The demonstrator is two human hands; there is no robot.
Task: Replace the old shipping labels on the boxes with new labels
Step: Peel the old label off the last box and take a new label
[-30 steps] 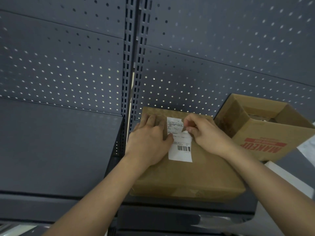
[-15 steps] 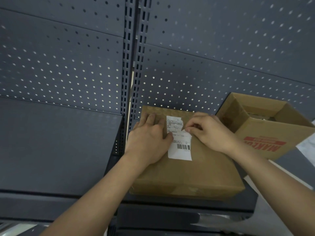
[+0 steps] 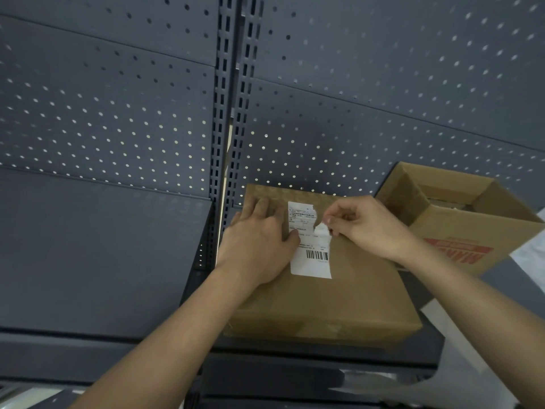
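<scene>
A closed brown cardboard box [image 3: 348, 302] lies flat on a dark grey shelf. A white shipping label [image 3: 309, 262] with a barcode is stuck on its top. My left hand [image 3: 259, 243] lies flat on the box's left part, thumb at the label's left edge. My right hand [image 3: 365, 224] pinches the label's right edge, where a strip of paper is torn and lifted off the box. The label's upper right part looks ragged.
An open cardboard box [image 3: 472, 225] with red print stands at the right, close behind my right wrist. A dark grey shelf [image 3: 97, 255] stretches to the left. Perforated grey back panels [image 3: 118, 113] and a slotted upright [image 3: 228, 98] rise behind.
My right hand has pulled part of the label's right edge up and toward the right, tearing it. My left hand has stayed on the box.
</scene>
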